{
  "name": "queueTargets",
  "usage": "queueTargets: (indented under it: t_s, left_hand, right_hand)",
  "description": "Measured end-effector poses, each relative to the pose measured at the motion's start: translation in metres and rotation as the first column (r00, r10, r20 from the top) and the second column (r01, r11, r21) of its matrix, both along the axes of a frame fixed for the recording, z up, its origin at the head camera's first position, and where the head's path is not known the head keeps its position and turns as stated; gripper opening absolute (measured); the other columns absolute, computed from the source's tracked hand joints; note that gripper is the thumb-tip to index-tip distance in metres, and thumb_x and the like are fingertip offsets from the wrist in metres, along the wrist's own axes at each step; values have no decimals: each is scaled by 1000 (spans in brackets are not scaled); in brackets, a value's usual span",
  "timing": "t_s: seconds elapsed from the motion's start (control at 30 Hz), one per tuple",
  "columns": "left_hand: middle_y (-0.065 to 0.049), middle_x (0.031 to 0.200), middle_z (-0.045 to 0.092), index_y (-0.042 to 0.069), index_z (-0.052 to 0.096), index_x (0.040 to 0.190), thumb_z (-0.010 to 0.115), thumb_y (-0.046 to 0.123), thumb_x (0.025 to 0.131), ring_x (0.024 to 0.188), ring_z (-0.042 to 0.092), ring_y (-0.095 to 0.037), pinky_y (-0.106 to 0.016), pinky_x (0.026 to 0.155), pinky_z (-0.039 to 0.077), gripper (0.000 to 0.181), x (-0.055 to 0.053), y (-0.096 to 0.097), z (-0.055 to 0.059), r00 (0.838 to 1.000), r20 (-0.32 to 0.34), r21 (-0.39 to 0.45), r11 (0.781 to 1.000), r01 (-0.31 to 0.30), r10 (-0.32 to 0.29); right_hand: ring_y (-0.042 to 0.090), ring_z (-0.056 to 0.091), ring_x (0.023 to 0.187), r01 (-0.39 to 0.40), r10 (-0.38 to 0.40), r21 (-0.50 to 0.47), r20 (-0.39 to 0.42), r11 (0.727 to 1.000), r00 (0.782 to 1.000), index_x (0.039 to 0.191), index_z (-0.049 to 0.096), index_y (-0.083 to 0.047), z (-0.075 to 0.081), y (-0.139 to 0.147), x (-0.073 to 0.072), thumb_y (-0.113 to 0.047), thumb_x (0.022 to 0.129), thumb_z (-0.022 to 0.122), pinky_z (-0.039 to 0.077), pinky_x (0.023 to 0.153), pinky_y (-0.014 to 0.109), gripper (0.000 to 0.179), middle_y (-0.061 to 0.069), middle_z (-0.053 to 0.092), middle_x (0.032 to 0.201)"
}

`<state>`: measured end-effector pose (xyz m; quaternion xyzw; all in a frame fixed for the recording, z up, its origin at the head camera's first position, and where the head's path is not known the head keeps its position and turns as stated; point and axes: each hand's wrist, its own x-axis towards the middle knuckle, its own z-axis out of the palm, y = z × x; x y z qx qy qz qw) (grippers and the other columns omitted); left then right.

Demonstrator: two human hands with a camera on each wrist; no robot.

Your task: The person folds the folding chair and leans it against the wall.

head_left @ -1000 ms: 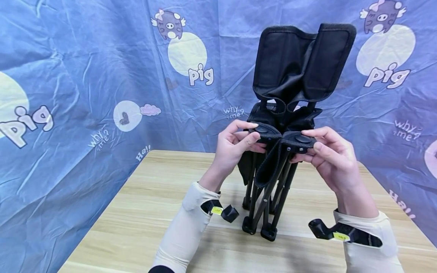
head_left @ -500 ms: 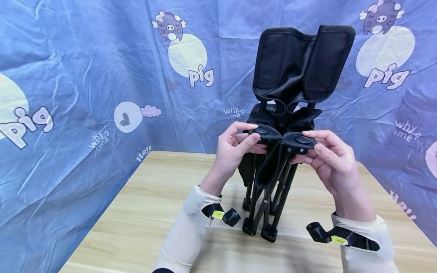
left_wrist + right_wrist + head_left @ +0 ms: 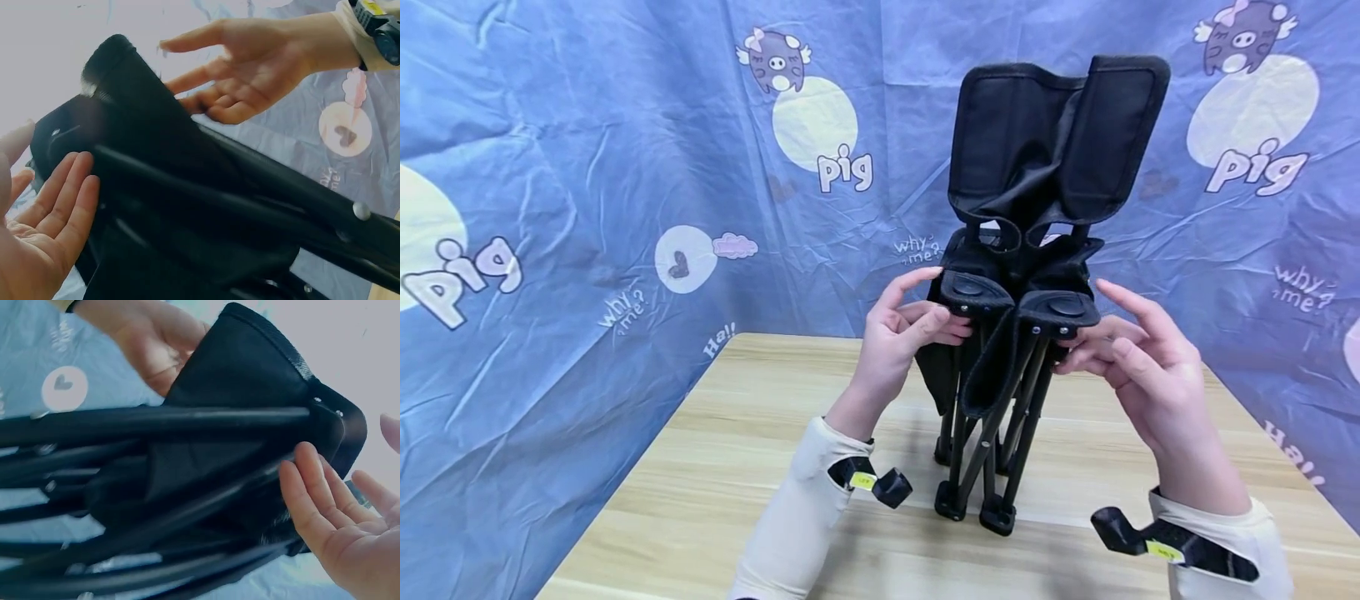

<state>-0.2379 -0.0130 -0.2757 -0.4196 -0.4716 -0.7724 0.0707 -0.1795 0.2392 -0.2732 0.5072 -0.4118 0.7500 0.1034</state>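
A black folding chair [image 3: 1026, 150] stands upright and bunched together on the wooden table, its fabric back split into two panels. Two rounded front seat corners, the left corner [image 3: 973, 293] and the right corner [image 3: 1060, 310], face me with a fabric fold between them. Beside the left corner is my left hand [image 3: 887, 346], fingers extended along its side and underneath. My right hand [image 3: 1161, 387] is spread at the right corner, thumb clear of it. Both wrist views show relaxed fingers [image 3: 75, 187] near the fabric and the dark tubes [image 3: 206, 419], gripping nothing; contact is hard to tell.
The light wooden table [image 3: 700, 467] carries the chair's feet [image 3: 997, 515]. Behind and to the sides hangs a blue cloth [image 3: 625, 150] printed with pigs. Each wrist bears a black camera mount, the left mount [image 3: 891, 487] and the right mount [image 3: 1120, 531].
Both hands have let go of the seat corners that they pinched earlier. Thumbs and index fingers have opened outward, and the right hand has drawn slightly right. The chair has barely shifted.
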Motion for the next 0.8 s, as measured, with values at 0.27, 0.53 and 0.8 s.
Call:
queueTargets:
  t_s: [0.27, 0.53, 0.8]
  left_hand:
    - [-1, 90, 74, 2, 44, 138, 79, 35, 87, 82, 72, -17, -32, 76, 60, 70, -2, -21, -13, 997, 65, 44, 998, -54, 52]
    - [1, 94, 74, 1, 41, 141, 80, 40, 82, 83, 72, -15, -29, 76, 59, 81, 0, -39, -31, 990, 122, -27, 997, -75, 78]
    - [1, 98, 73, -11, 30, 143, 64, 4, 94, 83, 71, -12, -26, 72, 59, 61, -4, -55, -63, 967, 225, -113, 989, -95, 118]
  right_hand:
    - [37, 70, 92, 64, -65, 22, 31, 998, 997, 149, 25, 12, -18, 19, 8, 20, 98, 26, 56, 92, 40, 51, 32, 64, 113]
    - [30, 72, 86, 189, -210, 169, 110, 967, 972, 151, 27, 7, -42, 34, 12, 23, 96, 24, 58, 86, 33, 58, 21, 68, 112]
    - [25, 72, 79, 265, -340, 310, 219, 913, 915, 151, 32, -1, -73, 40, 17, 22, 97, 29, 59, 77, 30, 59, 14, 69, 108]
